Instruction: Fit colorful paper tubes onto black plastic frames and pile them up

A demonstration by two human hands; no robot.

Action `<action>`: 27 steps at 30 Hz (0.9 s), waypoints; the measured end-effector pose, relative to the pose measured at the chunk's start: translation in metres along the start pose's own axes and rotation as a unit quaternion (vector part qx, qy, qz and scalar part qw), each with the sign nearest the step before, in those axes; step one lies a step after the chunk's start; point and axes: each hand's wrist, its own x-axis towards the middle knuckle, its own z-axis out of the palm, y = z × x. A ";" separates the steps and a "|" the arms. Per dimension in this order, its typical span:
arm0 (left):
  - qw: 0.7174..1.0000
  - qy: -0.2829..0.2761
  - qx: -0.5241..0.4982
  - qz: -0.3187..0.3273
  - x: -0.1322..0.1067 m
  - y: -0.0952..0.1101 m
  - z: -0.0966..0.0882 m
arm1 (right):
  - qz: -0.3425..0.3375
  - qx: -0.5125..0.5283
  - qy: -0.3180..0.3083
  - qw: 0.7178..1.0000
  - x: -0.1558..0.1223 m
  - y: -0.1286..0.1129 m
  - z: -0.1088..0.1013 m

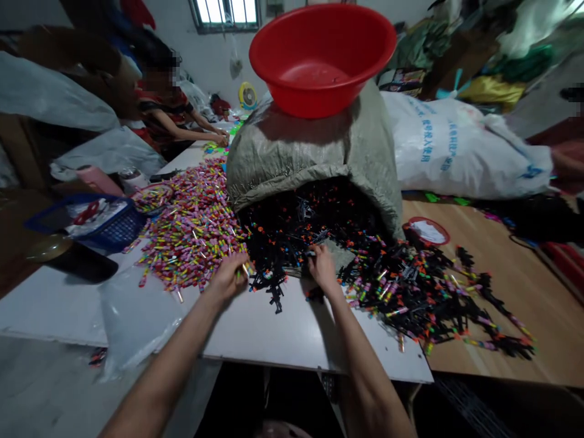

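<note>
My left hand [228, 277] is closed on a small colourful tube [246, 269] at the right edge of a heap of pink and yellow tubes [191, 231]. My right hand [323, 267] pinches something small and dark at the mouth of a grey-green woven sack [292, 155]; its fingers partly hide the piece. Black plastic toy guns [276, 295] with orange tips spill from the sack between my hands. To the right of my right forearm lies a pile of toy guns [420, 292], mixed with colourful tubes.
A red basin [319, 61] rests on top of the sack. At left are a blue basket [114, 225], a dark bottle [73, 258] and a plastic bag [137, 310]. A white sack [465, 146] lies behind at right. Another person [168, 115] works at the far left.
</note>
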 end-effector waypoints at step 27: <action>0.906 -0.078 -0.348 -0.228 -0.049 -0.044 0.126 | -0.185 -0.009 -0.034 0.982 -0.041 0.022 -0.010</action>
